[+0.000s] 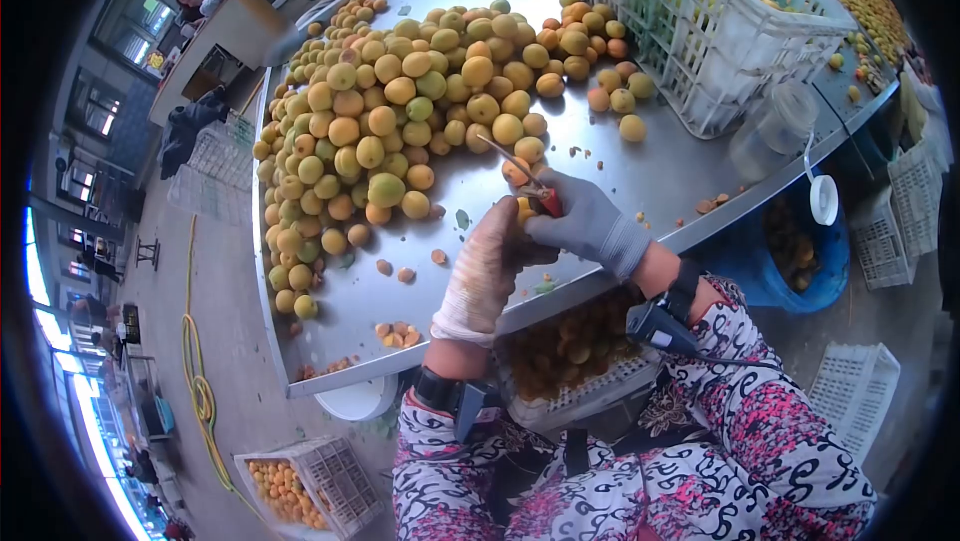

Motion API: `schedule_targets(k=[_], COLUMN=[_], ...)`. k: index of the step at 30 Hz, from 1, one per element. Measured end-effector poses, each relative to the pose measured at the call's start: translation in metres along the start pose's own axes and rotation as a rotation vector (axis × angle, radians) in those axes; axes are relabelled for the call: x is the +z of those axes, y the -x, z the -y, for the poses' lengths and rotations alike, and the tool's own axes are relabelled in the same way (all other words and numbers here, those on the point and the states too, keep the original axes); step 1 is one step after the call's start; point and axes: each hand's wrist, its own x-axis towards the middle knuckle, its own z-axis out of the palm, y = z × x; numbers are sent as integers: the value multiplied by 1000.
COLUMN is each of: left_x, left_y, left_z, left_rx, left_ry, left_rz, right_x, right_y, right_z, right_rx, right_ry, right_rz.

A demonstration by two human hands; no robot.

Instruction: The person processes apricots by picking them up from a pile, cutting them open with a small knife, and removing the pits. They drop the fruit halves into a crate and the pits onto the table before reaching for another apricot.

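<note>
My right hand (588, 221), in a grey glove, is closed around a small knife (550, 203) with a red handle. Its thin blade points up and away toward the fruit pile. Close against it, my left hand (482, 266) wears a stained whitish glove and is curled around an apricot (524, 209); only a bit of orange shows between the hands. Both hands are above the near edge of the metal table (600, 176). Beyond them lies a large heap of yellow-green and orange apricots (400, 91). Cut pieces (397, 334) lie on the metal at the left.
A white plastic crate (710, 51) stands on the table at the right, near a clear jar (775, 131). Below the edge sit a crate of apricot pieces (570, 346) and a blue tub (835, 261). Another crate of apricots (290, 491) is on the floor.
</note>
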Motion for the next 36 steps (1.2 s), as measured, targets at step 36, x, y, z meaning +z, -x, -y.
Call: schedule_targets(k=[36], left_x=[-34], left_y=[-7], left_z=[-7], left_rx=[69], left_ry=[239], left_rz=[-262], right_x=[-7], right_y=[7], right_z=[-12], right_rx=[58], right_ry=[-35], right_rz=[158])
